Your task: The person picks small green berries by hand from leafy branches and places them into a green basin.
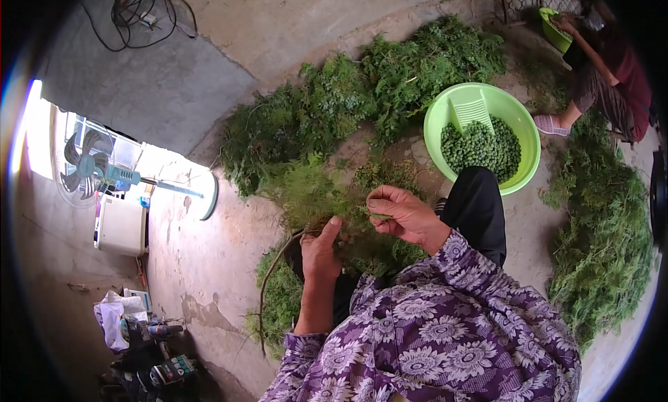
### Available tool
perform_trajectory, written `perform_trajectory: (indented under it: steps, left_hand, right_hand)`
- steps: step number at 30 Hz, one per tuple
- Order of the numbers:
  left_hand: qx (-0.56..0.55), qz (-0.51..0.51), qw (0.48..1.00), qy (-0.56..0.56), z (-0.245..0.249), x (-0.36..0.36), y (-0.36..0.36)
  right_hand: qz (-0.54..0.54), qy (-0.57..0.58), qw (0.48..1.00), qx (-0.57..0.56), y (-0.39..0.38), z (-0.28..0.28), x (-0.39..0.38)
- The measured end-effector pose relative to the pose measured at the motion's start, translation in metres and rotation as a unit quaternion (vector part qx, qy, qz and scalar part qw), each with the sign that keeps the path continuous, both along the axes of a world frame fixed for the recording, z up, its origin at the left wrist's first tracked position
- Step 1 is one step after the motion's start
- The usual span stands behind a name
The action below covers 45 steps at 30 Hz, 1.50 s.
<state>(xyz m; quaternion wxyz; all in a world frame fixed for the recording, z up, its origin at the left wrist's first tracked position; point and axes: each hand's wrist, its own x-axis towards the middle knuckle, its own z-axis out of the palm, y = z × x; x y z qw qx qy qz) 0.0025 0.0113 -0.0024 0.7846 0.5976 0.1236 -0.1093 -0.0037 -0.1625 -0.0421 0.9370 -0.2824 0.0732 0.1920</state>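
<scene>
My left hand (321, 254) is closed around a leafy green branch (303, 193), its thumb pointing up along the foliage. A long bare brown stem (263, 290) curves down from that hand toward the floor. To the right of it, my right hand (409, 217) is pinched shut at the edge of the foliage. A bit of green shows at its fingertips, too small to name. Just beyond my right knee stands a light green basin (434, 134) with a ridged washboard part (473, 112), holding many small round green berries (487, 151).
Heaps of cut branches (327, 103) lie ahead, with more greenery (598, 249) at right. Another person (619, 82) sits at upper right with a green basin (554, 32). At left are a standing fan (87, 162), a white box (122, 224) and a coiled cable (142, 16).
</scene>
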Motion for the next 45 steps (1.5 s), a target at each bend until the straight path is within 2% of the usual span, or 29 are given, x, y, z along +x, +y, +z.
perform_trajectory:
  steps: [3, 8, 9, 11, 13, 15, 17, 21, 23, 26, 29, 33, 35, 36, 38, 41, 45]
  left_hand:
    - [-0.012, -0.018, 1.000, 0.008, 0.003, -0.005, -0.008]
    - [-0.016, -0.045, 0.999, 0.011, 0.000, -0.005, -0.009]
    - [-0.021, -0.080, 0.997, 0.008, 0.000, -0.007, -0.010]
    - [-0.026, -0.115, 0.993, 0.005, 0.001, -0.009, -0.013]
    - [0.013, -0.168, 0.984, -0.051, 0.005, -0.010, -0.019]
    - [0.030, -0.163, 0.983, -0.074, -0.005, -0.009, -0.020]
    - [0.015, -0.137, 0.990, -0.038, -0.011, -0.007, -0.019]
    - [-0.004, -0.116, 0.993, -0.036, -0.016, -0.005, -0.015]
    - [0.037, -0.118, 0.992, -0.031, -0.021, -0.003, -0.009]
    - [0.038, -0.129, 0.990, -0.048, -0.009, -0.007, -0.014]
    - [0.081, -0.118, 0.988, -0.051, -0.010, -0.009, -0.022]
    - [0.087, -0.137, 0.986, -0.032, -0.017, -0.005, -0.015]
    - [0.046, -0.076, 0.996, 0.011, -0.020, -0.005, -0.013]
    - [0.046, -0.076, 0.996, 0.011, -0.018, -0.006, -0.013]
    - [0.040, -0.052, 0.998, 0.018, -0.010, -0.007, -0.013]
    - [0.055, -0.062, 0.996, 0.015, -0.018, -0.001, 0.001]
    - [0.047, -0.053, 0.997, 0.026, -0.014, -0.003, -0.001]
  right_hand:
    - [-0.001, -0.025, 1.000, -0.009, 0.003, -0.004, 0.001]
    - [-0.012, 0.029, 0.995, -0.094, 0.014, 0.007, -0.003]
    - [-0.012, 0.029, 0.995, -0.094, 0.017, 0.008, -0.003]
    - [-0.055, 0.020, 0.984, -0.170, 0.020, 0.007, -0.003]
    - [-0.054, -0.014, 0.982, -0.181, 0.020, 0.002, -0.003]
    - [-0.053, -0.048, 0.979, -0.193, 0.022, -0.004, -0.002]
    - [-0.064, -0.052, 0.988, -0.129, 0.024, -0.010, 0.000]
    - [-0.075, -0.049, 0.988, -0.126, 0.025, -0.016, 0.001]
    - [-0.074, -0.036, 0.991, -0.109, 0.025, -0.023, 0.003]
    - [-0.065, 0.005, 0.994, -0.087, 0.020, -0.012, 0.000]
    - [-0.062, -0.018, 0.991, -0.120, 0.022, -0.016, 0.002]
    - [-0.083, -0.043, 0.990, -0.107, 0.024, -0.021, 0.002]
    - [-0.061, -0.014, 0.995, -0.079, 0.020, -0.021, 0.001]
    - [-0.061, -0.014, 0.995, -0.079, 0.018, -0.022, 0.001]
    - [-0.012, 0.038, 0.999, 0.018, 0.014, -0.023, 0.002]
    - [0.014, 0.058, 0.995, 0.077, 0.010, -0.019, -0.001]
    - [0.029, 0.050, 0.996, 0.073, 0.010, -0.019, 0.000]
